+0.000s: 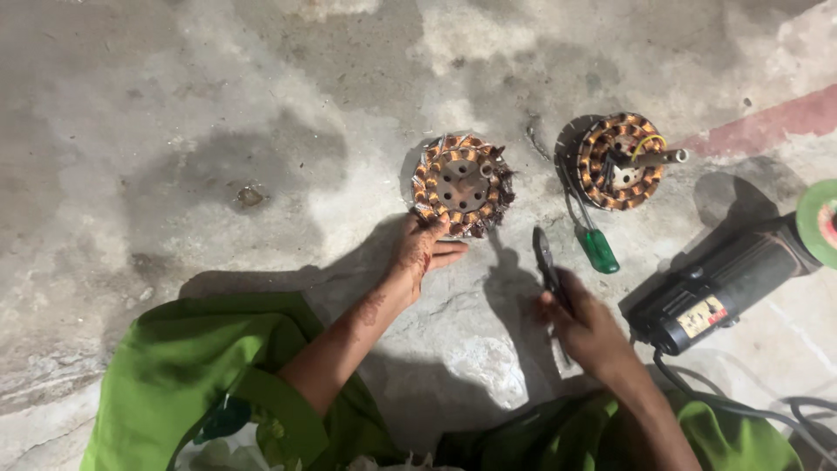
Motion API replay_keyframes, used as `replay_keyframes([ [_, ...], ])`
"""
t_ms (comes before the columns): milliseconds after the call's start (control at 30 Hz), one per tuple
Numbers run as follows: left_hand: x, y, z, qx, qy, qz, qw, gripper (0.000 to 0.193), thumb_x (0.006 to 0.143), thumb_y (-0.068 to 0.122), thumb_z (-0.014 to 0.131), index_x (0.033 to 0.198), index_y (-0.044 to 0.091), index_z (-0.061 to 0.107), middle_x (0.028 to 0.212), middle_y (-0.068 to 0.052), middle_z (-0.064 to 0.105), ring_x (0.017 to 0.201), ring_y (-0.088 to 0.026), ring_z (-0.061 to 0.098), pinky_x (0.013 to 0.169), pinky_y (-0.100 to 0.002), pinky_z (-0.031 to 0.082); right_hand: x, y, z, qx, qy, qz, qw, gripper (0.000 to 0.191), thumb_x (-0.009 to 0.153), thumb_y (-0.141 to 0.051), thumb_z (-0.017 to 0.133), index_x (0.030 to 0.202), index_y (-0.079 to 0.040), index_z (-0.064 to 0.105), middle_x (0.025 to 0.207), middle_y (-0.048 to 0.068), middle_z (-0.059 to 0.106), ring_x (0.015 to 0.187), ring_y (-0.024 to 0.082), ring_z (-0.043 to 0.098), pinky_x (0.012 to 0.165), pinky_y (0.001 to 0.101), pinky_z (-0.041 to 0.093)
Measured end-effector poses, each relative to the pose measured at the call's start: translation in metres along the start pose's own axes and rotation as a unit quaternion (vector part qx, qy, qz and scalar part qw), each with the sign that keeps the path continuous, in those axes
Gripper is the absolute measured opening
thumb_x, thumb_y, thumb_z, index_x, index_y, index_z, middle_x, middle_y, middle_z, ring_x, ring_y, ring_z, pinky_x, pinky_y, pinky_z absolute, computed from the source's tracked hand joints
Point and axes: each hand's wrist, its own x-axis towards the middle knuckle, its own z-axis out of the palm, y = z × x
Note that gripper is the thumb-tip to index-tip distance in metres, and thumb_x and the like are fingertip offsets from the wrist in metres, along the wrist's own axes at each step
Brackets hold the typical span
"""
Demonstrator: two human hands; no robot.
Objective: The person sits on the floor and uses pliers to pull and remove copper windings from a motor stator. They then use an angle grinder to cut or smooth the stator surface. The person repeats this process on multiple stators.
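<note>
A round motor stator with copper windings lies on the concrete floor. My left hand rests against its near edge, fingers touching the windings. My right hand grips a pair of dark pliers, whose jaws point up toward the stator but stay apart from it. A second copper-wound stator with a metal shaft lies further right.
A green-handled screwdriver lies between the two stators. A black angle grinder with a green disc sits at the right, its cable trailing toward me. My green clothing fills the bottom of the view. Small debris lies at left.
</note>
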Motion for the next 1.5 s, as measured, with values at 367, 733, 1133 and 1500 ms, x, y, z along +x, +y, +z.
replay_keyframes([
  [367, -0.015, 0.04, -0.021, 0.233, -0.179, -0.061, 0.954, 0.083, 0.094, 0.061, 0.053, 0.156, 0.01, 0.029, 0.105, -0.025, 0.079, 0.081, -0.035, 0.081, 0.081, -0.051, 0.068, 0.028, 0.026, -0.035, -0.296, 0.216, -0.254, 0.895, 0.063, 0.062, -0.023, 0.09, 0.121, -0.01, 0.07, 0.12, 0.022, 0.068, 0.104, 0.043, 0.064, 0.088, 0.0494, 0.053],
  [733, 0.007, 0.075, -0.028, 0.399, 0.083, 0.182, 0.895, 0.068, 0.09, 0.031, 0.07, 0.145, 0.007, 0.038, 0.097, -0.014, 0.074, 0.071, -0.023, 0.075, 0.056, -0.034, 0.066, -0.008, 0.093, -0.102, -0.383, 0.498, -0.025, 0.778, 0.096, 0.075, -0.043, 0.097, 0.141, 0.003, 0.045, 0.12, 0.03, 0.063, 0.099, 0.041, 0.068, 0.075, 0.0445, 0.061],
  [1133, 0.019, 0.046, -0.035, 0.216, 0.063, 0.08, 0.971, 0.032, 0.091, 0.006, 0.072, 0.11, -0.006, 0.049, 0.095, -0.027, 0.072, 0.073, -0.029, 0.079, 0.055, -0.036, 0.072, 0.041, 0.133, -0.109, 0.232, 0.314, 0.056, 0.919, 0.132, 0.075, -0.027, 0.089, 0.151, 0.01, -0.012, 0.123, 0.023, 0.057, 0.098, 0.029, 0.068, 0.067, 0.0366, 0.062],
  [1500, -0.007, 0.07, -0.061, 0.347, -0.146, -0.037, 0.926, 0.073, 0.099, 0.052, 0.068, 0.105, -0.021, 0.057, 0.078, -0.02, 0.071, 0.067, -0.028, 0.075, 0.059, -0.04, 0.066, 0.035, 0.131, -0.104, 0.478, 0.307, 0.019, 0.823, 0.038, 0.079, -0.019, 0.081, 0.109, 0.002, 0.07, 0.09, 0.006, 0.072, 0.072, 0.018, 0.069, 0.063, 0.0311, 0.057],
])
